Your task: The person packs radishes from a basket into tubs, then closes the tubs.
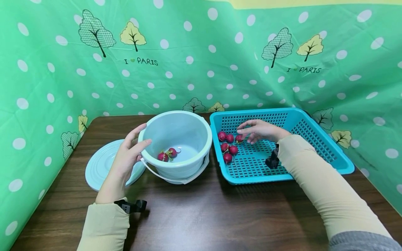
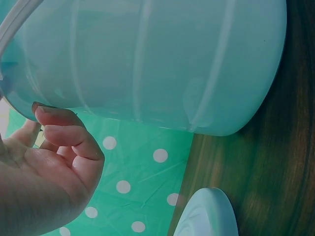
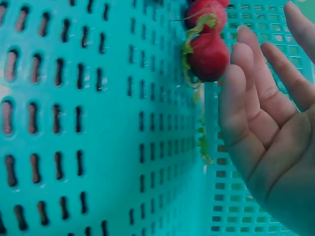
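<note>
My left hand (image 1: 127,153) holds the rim of a pale blue bucket (image 1: 176,170) at its left side, thumb over the edge and fingers outside. The left wrist view shows the fingers curled against the bucket wall (image 2: 162,59). Red radishes (image 1: 163,157) lie on the bucket's bottom. To the right, my right hand (image 1: 259,130) hovers inside a turquoise perforated basket (image 1: 254,179), fingers loosely bent and holding nothing. Several radishes (image 1: 233,150) lie along the basket's left side near its fingertips. In the right wrist view a radish (image 3: 209,56) with wilted green stems sits beside the fingers.
A round pale blue lid (image 1: 98,164) lies on the dark wooden table (image 1: 201,216), left of the bucket and partly behind my left hand. The bucket's handle (image 1: 188,180) hangs down at its front. A green dotted cloth (image 1: 201,52) stands behind the table.
</note>
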Demonstrator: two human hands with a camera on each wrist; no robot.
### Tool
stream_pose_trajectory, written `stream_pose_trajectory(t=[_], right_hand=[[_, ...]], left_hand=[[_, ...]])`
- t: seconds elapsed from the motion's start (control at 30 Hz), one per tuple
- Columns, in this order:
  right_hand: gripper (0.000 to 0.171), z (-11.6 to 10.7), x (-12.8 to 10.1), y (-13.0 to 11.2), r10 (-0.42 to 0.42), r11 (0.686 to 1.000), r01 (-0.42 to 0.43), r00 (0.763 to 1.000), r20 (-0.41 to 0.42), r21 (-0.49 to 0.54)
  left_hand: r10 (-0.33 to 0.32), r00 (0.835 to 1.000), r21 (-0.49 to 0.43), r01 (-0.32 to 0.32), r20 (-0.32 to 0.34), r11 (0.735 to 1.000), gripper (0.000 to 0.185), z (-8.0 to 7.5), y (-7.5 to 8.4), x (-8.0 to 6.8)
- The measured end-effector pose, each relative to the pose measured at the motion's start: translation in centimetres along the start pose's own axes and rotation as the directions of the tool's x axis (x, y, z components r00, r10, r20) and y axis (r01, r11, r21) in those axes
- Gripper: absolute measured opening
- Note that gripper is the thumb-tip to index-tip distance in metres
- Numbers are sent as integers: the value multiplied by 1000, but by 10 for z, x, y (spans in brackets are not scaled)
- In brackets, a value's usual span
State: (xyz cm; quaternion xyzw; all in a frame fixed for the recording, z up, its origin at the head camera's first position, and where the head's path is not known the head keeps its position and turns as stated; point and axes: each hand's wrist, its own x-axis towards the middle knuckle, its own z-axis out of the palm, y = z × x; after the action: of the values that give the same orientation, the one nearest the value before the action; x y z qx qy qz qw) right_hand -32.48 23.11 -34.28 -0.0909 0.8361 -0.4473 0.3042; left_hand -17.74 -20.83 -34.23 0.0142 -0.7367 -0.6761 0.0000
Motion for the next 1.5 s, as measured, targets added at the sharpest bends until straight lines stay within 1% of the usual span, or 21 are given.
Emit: stream_pose_trajectory(t=[0.3,0.4,0.57,0.8,0.93,1.07,1.2,1.37,1.5], right_hand=[[61,3,3,5,60,998,-59,997,46,-10],[63,4,4,7,70,997,-68,996,61,-34],[65,6,5,8,82,995,-77,994,70,-68],[71,7,7,11,104,993,-99,992,74,-72],[74,9,8,12,123,990,-117,989,79,-78],[71,10,11,14,133,988,-126,988,78,-91],[66,11,12,13,142,986,-136,988,57,-98],[58,12,11,12,139,985,-135,990,31,-108],[54,14,12,12,128,985,-124,991,27,-122]], left_hand=[[-1,1000,6,1,0,1000,59,0,1,0],[-5,1000,8,5,-1,1000,59,0,1,0],[-9,1000,14,9,-4,1000,60,0,2,-1],[-19,1000,14,20,-7,1000,59,1,3,-3],[-15,1000,18,15,-7,1000,59,1,3,-2],[-8,1000,24,8,-10,1000,59,1,2,-1],[-1,1000,25,1,-8,1000,59,1,1,0],[2,1000,21,-2,1,1000,59,0,1,1],[-1,1000,24,0,4,1000,59,-1,1,0]])
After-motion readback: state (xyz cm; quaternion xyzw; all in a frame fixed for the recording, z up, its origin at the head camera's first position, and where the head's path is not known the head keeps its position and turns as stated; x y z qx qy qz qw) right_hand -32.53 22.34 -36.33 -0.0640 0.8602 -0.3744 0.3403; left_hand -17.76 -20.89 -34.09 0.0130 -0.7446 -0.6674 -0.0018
